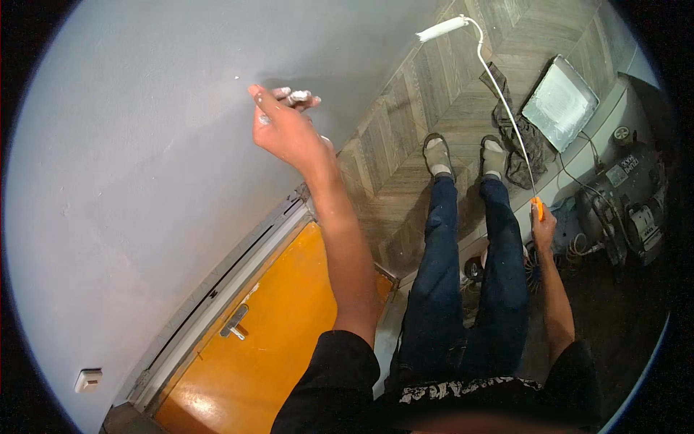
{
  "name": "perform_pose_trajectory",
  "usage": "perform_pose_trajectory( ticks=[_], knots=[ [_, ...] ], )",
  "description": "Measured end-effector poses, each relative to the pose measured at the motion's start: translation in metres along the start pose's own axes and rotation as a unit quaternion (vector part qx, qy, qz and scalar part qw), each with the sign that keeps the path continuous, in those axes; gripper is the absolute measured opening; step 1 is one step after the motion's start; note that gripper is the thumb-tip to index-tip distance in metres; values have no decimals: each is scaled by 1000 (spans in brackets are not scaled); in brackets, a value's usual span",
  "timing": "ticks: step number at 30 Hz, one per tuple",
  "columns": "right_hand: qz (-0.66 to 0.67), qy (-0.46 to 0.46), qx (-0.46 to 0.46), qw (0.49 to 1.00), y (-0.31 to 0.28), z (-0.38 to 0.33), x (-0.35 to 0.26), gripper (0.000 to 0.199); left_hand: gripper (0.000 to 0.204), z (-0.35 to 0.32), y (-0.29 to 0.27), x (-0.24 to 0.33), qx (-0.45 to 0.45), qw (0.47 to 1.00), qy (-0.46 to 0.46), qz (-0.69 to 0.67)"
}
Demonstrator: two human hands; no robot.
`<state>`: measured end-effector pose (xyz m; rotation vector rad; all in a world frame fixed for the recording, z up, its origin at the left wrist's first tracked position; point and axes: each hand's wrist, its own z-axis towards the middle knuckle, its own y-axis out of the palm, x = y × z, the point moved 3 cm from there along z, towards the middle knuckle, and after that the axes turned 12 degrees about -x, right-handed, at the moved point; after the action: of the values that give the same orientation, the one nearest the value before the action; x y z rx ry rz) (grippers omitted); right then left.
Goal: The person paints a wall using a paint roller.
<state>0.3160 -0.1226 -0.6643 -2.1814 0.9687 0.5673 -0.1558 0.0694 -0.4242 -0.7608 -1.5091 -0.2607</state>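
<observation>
My left hand (289,130) is raised in front of the grey-white wall (144,145). White paste or paint coats its fingertips, which are loosely bent and apart; nothing else shows in them. Whether it touches the wall I cannot tell. A small white speck sits on the wall just beyond it. Down on the right, my right hand (543,228) is closed around the orange handle of a paint roller (499,90). The roller's long, thin rod bends at the far end to a white sleeve, which hangs over the wood-patterned floor near the wall's lower edge.
A paint tray (560,103) smeared white lies at the far right, beside a dark crumpled cloth (531,141). Nearer stands a dark air compressor (622,195) with cables. An orange door (267,318) with a metal handle and a light switch (88,380) are at the left.
</observation>
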Motion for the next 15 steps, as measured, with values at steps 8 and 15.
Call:
perform_pose_trajectory(
  ticks=[8, 15],
  knots=[
    [-16, -30, 13, 999, -2, 3, 7, 28, 43, 17, 4, 4, 21, 999, 26, -28],
    [-39, -44, -11, 998, 2, 1, 8, 30, 45, 18, 7, 5, 16, 999, 38, -26]
  ],
)
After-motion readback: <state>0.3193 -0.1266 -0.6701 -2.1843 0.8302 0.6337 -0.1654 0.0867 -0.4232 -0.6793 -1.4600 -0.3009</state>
